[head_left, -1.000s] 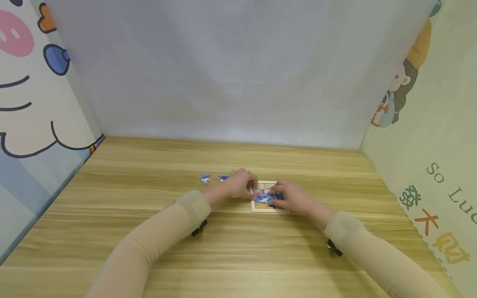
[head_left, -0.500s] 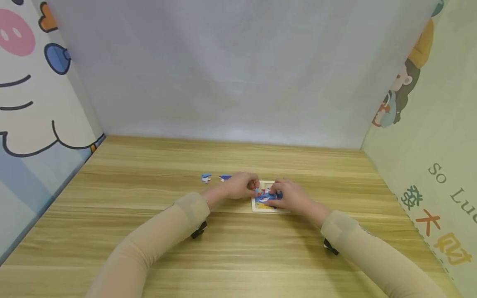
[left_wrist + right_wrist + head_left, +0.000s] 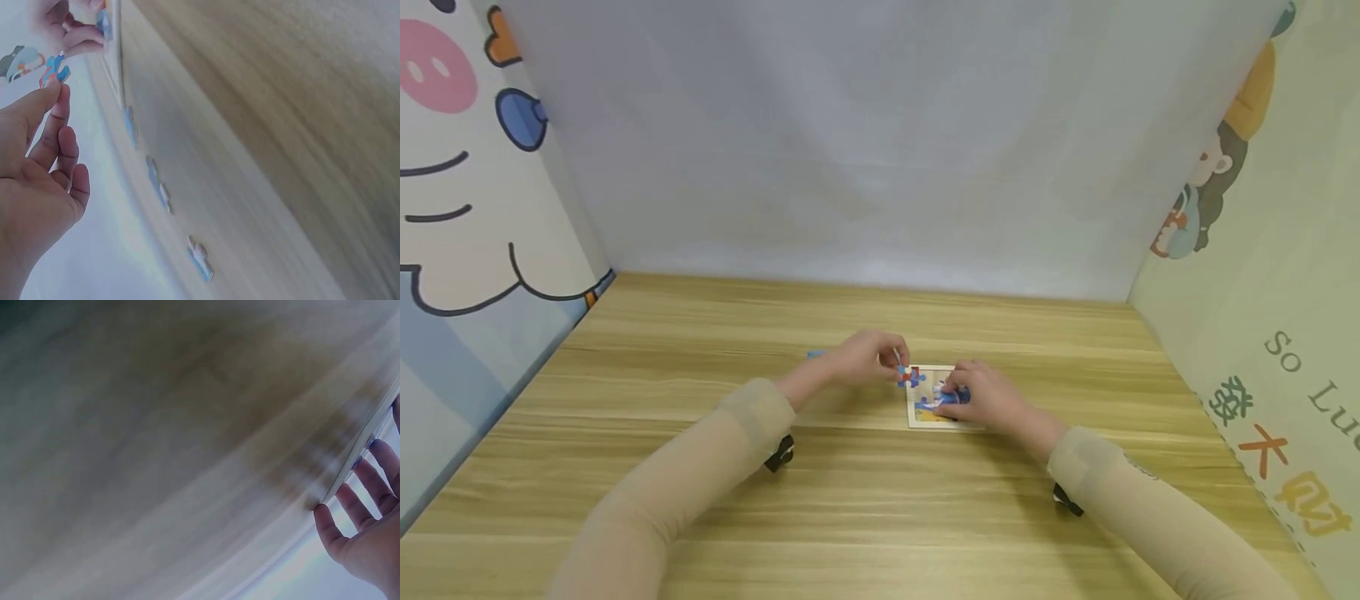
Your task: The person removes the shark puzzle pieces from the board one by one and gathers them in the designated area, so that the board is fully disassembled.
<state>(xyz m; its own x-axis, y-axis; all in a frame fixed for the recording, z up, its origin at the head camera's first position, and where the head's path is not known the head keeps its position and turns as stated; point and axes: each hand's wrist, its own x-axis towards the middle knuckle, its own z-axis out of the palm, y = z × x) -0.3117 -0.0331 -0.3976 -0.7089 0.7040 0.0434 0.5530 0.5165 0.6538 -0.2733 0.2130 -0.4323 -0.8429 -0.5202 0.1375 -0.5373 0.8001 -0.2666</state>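
My left hand pinches a red and blue jigsaw piece between thumb and index finger, over the left edge of a shallow puzzle tray. In the left wrist view, the jigsaw piece stands up from the fingertips and the other fingers curl loosely. The tray has a pale frame, with blue and yellow pieces inside and bare wood showing at its upper left. My right hand rests over the tray's right part, its thumb and fingers spread on the blue pieces. In the right wrist view, fingertips touch the tray's edge.
Several loose jigsaw pieces lie on the table left of the tray, one near the tray, one farther along and one nearest the wrist camera. A pale cloth wall rises behind the wooden table.
My left hand has lifted the red and blue piece up and left from inside the tray to its upper left edge. My right hand has stayed on the tray, shifting slightly left.
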